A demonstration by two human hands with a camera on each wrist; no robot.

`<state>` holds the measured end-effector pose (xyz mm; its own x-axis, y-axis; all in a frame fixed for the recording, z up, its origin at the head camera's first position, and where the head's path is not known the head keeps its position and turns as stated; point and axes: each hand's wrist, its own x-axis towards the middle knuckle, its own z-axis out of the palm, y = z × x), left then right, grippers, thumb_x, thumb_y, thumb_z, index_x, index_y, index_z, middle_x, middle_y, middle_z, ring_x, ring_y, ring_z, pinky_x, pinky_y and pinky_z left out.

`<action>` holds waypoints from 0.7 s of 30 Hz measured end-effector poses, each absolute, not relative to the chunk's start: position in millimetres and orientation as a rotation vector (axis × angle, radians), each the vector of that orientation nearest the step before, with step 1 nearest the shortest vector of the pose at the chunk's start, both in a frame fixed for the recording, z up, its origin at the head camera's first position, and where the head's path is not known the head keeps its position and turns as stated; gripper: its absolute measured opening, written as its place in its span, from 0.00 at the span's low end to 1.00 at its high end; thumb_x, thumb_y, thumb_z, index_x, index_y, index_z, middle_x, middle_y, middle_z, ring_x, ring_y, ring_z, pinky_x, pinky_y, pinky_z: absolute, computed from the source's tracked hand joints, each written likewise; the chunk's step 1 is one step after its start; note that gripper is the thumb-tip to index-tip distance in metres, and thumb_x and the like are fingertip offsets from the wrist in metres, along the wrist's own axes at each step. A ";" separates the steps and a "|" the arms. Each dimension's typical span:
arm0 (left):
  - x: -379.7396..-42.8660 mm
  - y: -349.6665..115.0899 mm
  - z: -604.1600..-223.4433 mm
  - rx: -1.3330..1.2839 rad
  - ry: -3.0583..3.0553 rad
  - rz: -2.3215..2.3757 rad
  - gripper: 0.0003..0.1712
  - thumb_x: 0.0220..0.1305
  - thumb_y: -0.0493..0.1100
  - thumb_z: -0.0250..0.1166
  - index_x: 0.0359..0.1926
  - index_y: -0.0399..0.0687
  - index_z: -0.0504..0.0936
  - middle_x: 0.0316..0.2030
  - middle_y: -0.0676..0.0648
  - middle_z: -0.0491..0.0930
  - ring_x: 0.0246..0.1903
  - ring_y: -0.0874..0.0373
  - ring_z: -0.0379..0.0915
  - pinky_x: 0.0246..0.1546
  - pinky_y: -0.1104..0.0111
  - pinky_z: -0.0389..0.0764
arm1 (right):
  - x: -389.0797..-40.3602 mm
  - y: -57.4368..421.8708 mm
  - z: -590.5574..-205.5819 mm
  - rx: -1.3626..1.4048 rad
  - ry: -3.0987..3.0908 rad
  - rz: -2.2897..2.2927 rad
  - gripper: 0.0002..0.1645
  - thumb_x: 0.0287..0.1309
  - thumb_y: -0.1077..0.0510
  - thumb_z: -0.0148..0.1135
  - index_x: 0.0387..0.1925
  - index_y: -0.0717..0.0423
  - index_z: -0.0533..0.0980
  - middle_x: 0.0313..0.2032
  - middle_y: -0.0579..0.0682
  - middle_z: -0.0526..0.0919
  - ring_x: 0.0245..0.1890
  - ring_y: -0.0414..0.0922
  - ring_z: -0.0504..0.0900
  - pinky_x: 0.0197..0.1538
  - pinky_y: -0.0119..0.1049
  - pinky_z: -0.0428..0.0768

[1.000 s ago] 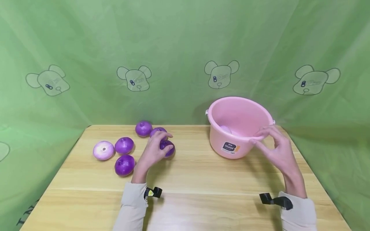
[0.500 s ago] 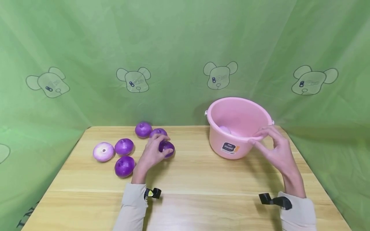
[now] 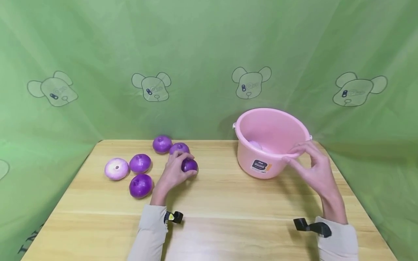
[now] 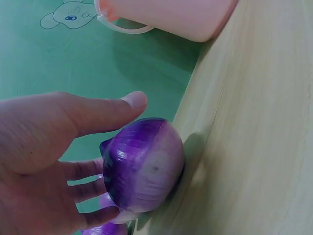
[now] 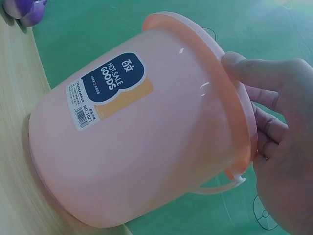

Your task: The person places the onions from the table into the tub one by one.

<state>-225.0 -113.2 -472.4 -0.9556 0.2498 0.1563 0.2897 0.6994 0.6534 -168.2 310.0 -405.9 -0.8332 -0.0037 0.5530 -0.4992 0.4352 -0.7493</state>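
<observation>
In the head view my left hand [image 3: 172, 171] has its fingers and thumb around a purple onion [image 3: 189, 165] at the table's middle left. The left wrist view shows the thumb along this onion's [image 4: 146, 166] upper side and the fingertips behind it, with the onion low at the tabletop. My right hand [image 3: 315, 168] pinches the near right rim of a pink bucket [image 3: 245, 156], thumb outside and fingers inside. A pale round thing [image 3: 255, 145], partly hidden by the rim, lies in the bucket. Its label [image 5: 110, 88] faces the right wrist camera.
Several more onions lie to the left: a whitish one [image 3: 116, 169], purple ones [image 3: 140, 163] beside it, and another [image 3: 162, 144] near the back edge. The wooden table [image 3: 228, 232] meets a green curtain [image 3: 202, 43] behind. A white handle [image 4: 127, 28] hangs at the bucket.
My left fingers and thumb have drawn in around the purple onion, the thumb moving along its near side. My right hand stays on the bucket's rim.
</observation>
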 end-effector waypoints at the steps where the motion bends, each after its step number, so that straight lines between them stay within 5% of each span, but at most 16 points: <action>1: -224.8 -112.8 -472.2 -0.449 -2.857 -1.096 0.31 0.54 0.45 0.80 0.59 0.49 0.82 0.68 0.36 0.67 0.70 0.35 0.57 0.67 0.33 0.64 | -167.8 310.2 -406.1 0.425 -2.217 1.391 0.15 0.45 0.79 0.73 0.37 0.69 0.81 0.45 0.57 0.81 0.55 0.44 0.75 0.77 0.38 0.57; 21: -220.0 -110.2 -469.5 -0.496 -2.933 -1.033 0.33 0.52 0.41 0.81 0.60 0.48 0.80 0.62 0.35 0.68 0.66 0.36 0.61 0.65 0.36 0.68 | -167.7 311.3 -406.1 0.400 -2.232 1.397 0.16 0.46 0.79 0.74 0.39 0.69 0.81 0.45 0.56 0.81 0.56 0.43 0.74 0.78 0.40 0.56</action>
<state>-220.0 -110.2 -469.5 -0.9504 0.2958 0.0961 0.2907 0.7351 0.6124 -167.7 311.3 -406.1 -0.8451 0.0037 0.5346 -0.4792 0.4379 -0.7607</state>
